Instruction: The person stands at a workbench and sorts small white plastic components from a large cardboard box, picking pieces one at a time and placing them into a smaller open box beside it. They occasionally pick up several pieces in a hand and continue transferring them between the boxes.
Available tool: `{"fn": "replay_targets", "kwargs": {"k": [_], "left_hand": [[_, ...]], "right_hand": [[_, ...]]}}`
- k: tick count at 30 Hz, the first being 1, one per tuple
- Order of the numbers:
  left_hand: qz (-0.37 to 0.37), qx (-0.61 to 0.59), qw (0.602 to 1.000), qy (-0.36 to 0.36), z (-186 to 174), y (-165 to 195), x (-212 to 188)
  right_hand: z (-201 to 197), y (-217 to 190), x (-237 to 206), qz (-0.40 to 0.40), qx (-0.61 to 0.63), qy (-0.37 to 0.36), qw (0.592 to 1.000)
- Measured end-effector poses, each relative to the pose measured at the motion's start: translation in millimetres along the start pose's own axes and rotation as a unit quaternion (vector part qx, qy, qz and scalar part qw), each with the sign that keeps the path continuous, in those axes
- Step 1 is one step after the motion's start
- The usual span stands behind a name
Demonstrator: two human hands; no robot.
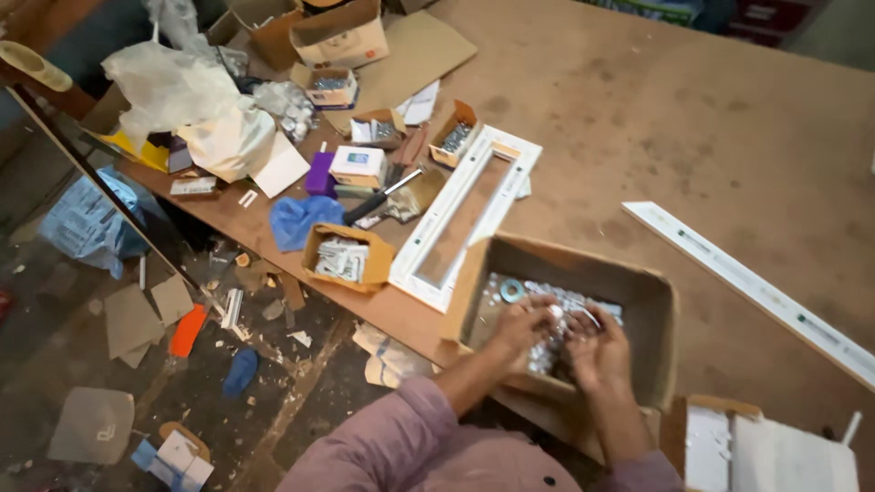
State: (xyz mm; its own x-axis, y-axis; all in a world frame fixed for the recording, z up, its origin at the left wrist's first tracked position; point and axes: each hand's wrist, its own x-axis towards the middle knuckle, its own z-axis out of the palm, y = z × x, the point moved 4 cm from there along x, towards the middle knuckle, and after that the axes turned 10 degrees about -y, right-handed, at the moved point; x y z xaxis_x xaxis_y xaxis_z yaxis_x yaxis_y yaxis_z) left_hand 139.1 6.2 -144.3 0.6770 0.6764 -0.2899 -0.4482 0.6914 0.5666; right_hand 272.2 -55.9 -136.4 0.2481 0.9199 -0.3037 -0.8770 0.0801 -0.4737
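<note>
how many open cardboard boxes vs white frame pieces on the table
Open cardboard boxes: 6, counting the big box that both hands are in, left hand and right hand
White frame pieces: 2, a window frame and a long strip
Total: 8

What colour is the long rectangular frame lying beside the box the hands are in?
White, seen in the head view: the frame.

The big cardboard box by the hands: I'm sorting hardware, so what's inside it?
The cardboard box holds a heap of small silvery metal parts and one large washer. The left hand and right hand cover the middle; what lies beneath is hidden.
</note>
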Motion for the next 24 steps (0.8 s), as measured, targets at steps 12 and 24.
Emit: {"fn": "replay_targets", "kwargs": {"k": [12,24], "left_hand": [[-0.035,0.021,0.993,-0.114,8.8,-31.0,3.2],[0.030,0.191,0.974,-0.121,24.3,-12.2,-27.2]], "right_hand": [[-12.8,4.5,3.5,0.034,-0.083,0.042,0.995],[-19.5,15.7,-14.5,0.038,-0.025,0.004,0.999]]}}
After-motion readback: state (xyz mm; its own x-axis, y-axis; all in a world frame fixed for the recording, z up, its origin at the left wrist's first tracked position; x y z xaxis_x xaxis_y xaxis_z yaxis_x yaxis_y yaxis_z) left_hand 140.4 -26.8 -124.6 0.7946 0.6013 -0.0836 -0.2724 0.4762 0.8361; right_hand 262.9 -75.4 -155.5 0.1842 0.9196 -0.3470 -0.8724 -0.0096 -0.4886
